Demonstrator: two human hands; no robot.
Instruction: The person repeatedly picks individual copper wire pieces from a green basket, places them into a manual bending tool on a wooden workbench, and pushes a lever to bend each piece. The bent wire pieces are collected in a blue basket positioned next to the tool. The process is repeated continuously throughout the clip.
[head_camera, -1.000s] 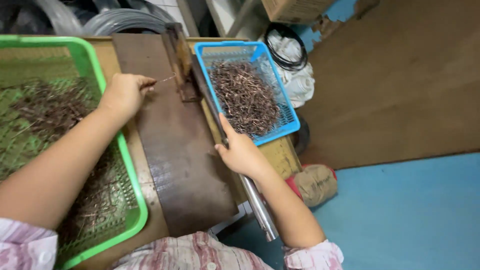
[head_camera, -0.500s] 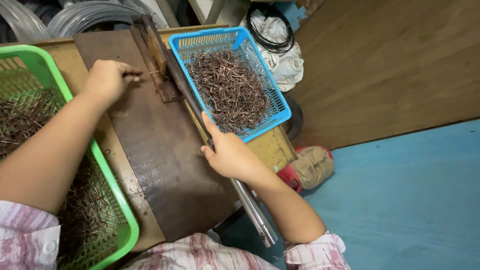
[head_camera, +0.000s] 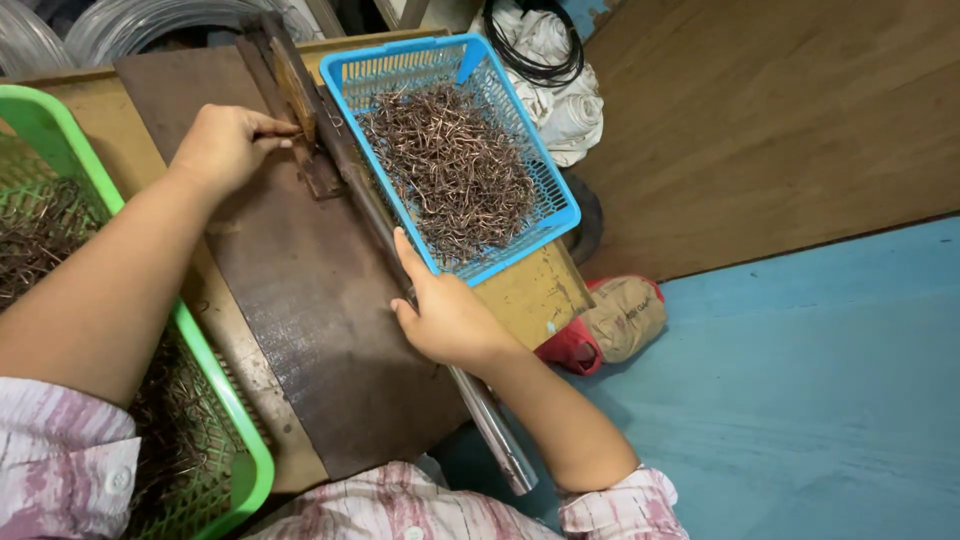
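While my left hand (head_camera: 228, 146) pinches a thin copper-coloured wire piece (head_camera: 277, 133) between thumb and fingertips, it holds that piece against the rusty brown metal jig (head_camera: 292, 95) that stands at the far end of the dark worn metal plate (head_camera: 300, 300). My right hand (head_camera: 447, 318) rests at the plate's right edge, fingers curled around the long grey steel lever bar (head_camera: 490, 425) that runs along that edge, with the forefinger stretched out toward the jig. Just right of the plate sits a blue plastic mesh basket (head_camera: 555, 195) heaped with bent copper wire hooks (head_camera: 455, 170). Left of the plate, a green plastic mesh basket (head_camera: 240, 450) holds more dark wire pieces (head_camera: 35, 235). Plate and blue basket both lie on the yellow-painted wooden surface (head_camera: 530, 295). Beyond the surface's right edge, below the blue basket, a red and tan shoe (head_camera: 605, 322) lies on the blue floor (head_camera: 800, 400).
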